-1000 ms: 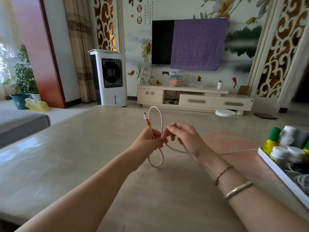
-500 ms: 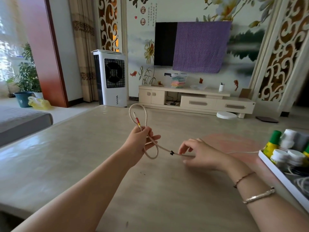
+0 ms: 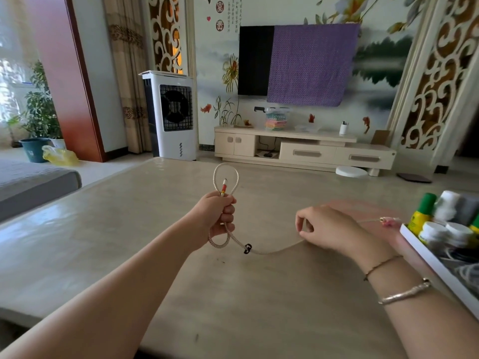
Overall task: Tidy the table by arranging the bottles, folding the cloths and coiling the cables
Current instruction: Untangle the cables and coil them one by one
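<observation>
A beige braided cable (image 3: 269, 252) stretches across the table (image 3: 129, 242). My left hand (image 3: 219, 216) is closed around its coiled end: one loop stands above the fist, a smaller one hangs below, and a red and white plug pokes up. A black cable tie sits on the strand just right of the fist. My right hand (image 3: 329, 229) pinches the strand farther right. The cable's far end (image 3: 386, 221) lies by the white tray (image 3: 430, 263). Bottles stand in that tray: a yellow one with a green cap (image 3: 421, 215) and white-capped ones (image 3: 435, 230).
More cables (image 3: 469, 274) lie in the near part of the tray at the right edge. A grey sofa cushion (image 3: 31, 182) sits beyond the table's left edge. A white fan unit and a TV cabinet stand far behind.
My hands have drawn apart: the right hand slid rightwards along the cable, pulling out a longer strand. The left hand closed into a fist on the loops and stayed near the centre.
</observation>
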`<action>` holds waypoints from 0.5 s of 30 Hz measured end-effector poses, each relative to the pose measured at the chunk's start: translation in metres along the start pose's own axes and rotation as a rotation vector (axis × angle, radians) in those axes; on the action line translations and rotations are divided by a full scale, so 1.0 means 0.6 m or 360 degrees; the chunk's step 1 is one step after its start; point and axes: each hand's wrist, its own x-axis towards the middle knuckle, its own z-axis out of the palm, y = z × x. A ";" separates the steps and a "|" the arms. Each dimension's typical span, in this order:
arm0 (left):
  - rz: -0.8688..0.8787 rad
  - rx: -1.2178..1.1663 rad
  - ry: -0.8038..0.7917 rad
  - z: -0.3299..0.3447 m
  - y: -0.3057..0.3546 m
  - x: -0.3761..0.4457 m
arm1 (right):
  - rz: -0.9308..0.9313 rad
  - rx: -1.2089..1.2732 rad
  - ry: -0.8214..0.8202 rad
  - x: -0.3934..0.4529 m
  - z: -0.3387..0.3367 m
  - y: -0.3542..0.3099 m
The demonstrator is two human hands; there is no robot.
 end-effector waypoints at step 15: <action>0.0002 0.0062 0.0059 0.004 -0.007 -0.002 | -0.0183 -0.0202 0.0047 -0.002 0.014 -0.016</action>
